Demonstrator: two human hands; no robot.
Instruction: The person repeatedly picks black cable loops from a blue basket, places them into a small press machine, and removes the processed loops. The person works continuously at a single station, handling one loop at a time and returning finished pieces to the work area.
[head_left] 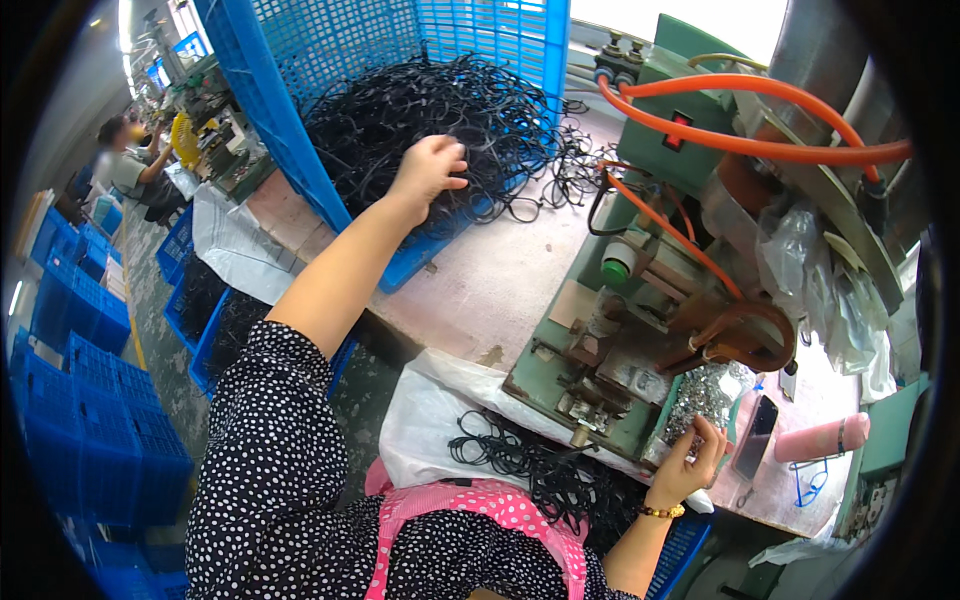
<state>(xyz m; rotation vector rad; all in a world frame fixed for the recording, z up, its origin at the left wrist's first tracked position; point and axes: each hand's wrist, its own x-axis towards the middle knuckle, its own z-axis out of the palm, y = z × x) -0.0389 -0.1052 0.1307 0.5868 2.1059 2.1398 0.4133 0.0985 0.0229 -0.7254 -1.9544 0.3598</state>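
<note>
While my right hand (690, 455) hovers closest to me, its fingertips are pinched together at the edge of a heap of small silvery metal clips (705, 392), though whether a clip sits between them I cannot tell. One gold bead bracelet (662, 512) circles that wrist. Below it, a loose bundle of thin black cord loops (540, 465) spills over a white plastic sheet (425, 420) in my lap. Just beside the clips lie one dark phone (756, 436) and one pink cylindrical bottle (822, 438). Between my hands stands one green metal press machine (610, 350), with two orange hoses (760, 140) curving across its top. Farther off, my left hand (428, 172) reaches out, fingers curled down and gripping into the big mound of black cord loops (440, 110) inside one tipped blue plastic mesh crate (300, 110) on the worn pinkish tabletop (500, 270).
</note>
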